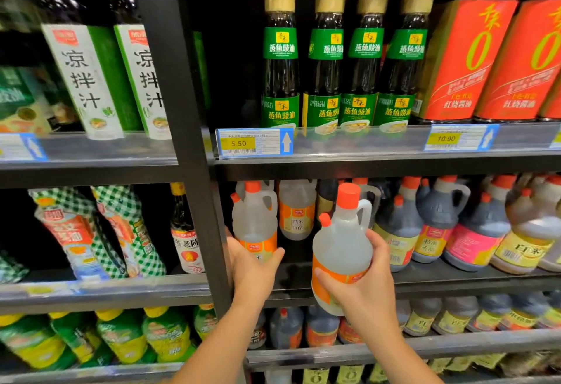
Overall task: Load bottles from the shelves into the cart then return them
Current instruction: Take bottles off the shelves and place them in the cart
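The left hand [253, 268] grips a bottle [255, 223] on the shelf [455, 280] at 6 o'clock, the right hand [364, 286] grips a second bottle [341, 247] in the air at 5 o'clock, and it could slip and fall from that one-hand hold.

A: Where's the held bottle [341, 250]?
B: In the right hand [364, 277], before the middle shelf [470, 284] — right of the standing bottle [255, 223] that the left hand [253, 267] grips. A third bottle [297, 210] stands behind, between them; post [188, 141] left, jugs [437, 219] right.
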Demonstrator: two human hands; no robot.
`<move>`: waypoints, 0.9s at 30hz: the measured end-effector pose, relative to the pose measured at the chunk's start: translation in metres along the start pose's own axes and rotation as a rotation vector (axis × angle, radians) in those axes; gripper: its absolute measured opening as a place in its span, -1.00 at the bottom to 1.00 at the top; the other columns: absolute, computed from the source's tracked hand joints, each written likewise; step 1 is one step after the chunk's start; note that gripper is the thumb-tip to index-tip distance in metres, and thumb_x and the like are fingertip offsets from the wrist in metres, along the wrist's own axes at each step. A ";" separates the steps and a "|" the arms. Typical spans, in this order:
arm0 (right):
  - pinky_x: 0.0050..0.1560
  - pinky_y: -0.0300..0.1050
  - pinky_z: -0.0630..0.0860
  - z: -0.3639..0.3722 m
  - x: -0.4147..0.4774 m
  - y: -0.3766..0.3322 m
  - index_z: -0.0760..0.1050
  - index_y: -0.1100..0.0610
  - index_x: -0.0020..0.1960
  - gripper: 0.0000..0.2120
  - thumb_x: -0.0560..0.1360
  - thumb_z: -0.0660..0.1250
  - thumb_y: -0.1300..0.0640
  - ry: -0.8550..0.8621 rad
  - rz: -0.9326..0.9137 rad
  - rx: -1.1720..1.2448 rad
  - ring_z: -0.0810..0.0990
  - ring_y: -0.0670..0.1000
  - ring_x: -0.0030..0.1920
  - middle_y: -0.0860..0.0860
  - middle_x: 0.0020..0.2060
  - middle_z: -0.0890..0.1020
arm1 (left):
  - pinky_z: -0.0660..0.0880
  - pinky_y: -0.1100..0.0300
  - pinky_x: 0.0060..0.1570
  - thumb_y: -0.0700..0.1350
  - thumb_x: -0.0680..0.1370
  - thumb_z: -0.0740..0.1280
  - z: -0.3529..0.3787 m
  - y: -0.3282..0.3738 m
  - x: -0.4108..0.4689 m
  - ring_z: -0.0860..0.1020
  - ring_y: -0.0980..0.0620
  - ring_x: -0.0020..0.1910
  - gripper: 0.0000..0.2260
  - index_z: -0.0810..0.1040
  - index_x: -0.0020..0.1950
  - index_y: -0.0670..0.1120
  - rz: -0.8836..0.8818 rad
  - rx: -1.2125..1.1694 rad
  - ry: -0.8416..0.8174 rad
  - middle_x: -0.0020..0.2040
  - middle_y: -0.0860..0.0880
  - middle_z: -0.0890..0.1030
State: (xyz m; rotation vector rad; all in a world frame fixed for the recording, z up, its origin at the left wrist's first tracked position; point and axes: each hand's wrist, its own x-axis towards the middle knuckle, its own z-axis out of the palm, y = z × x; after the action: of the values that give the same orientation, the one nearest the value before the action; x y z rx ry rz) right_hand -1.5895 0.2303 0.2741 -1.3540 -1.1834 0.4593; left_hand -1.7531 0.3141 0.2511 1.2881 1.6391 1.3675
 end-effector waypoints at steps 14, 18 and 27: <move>-0.28 -0.37 0.39 0.060 0.028 -0.001 0.14 -0.21 0.19 -0.13 0.10 0.64 -0.09 0.042 0.063 -0.123 0.49 -0.30 -0.08 -0.31 -0.05 0.39 | 0.23 0.29 0.37 0.09 0.46 0.48 -0.071 -0.003 -0.078 0.25 0.32 0.43 -0.22 0.10 0.55 0.19 0.183 0.075 -0.304 0.45 0.29 0.28; -0.15 -0.06 0.48 0.073 0.038 0.006 0.15 -0.11 0.17 -0.16 0.11 0.63 -0.17 0.067 0.112 -0.196 0.44 -0.07 -0.05 -0.20 -0.06 0.39 | 0.45 0.31 0.16 -0.07 0.46 0.49 -0.097 0.000 -0.084 0.53 0.33 0.13 -0.61 0.44 0.17 0.23 0.246 0.059 -0.145 0.04 0.31 0.59; -0.05 0.04 0.59 0.094 0.051 0.023 0.24 0.08 0.18 -0.17 0.14 0.63 -0.20 0.110 0.179 -0.271 0.59 0.14 0.12 0.05 0.09 0.57 | 0.42 0.31 0.06 0.01 0.46 0.47 -0.127 -0.012 -0.066 0.45 0.40 0.13 -0.56 0.38 0.26 0.21 0.127 0.028 -0.107 0.10 0.35 0.49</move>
State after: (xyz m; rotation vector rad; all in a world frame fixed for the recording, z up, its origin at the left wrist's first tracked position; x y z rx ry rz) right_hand -1.6402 0.3248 0.2533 -1.7065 -1.0650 0.3546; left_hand -1.8506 0.2099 0.2648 1.4782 1.5323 1.3292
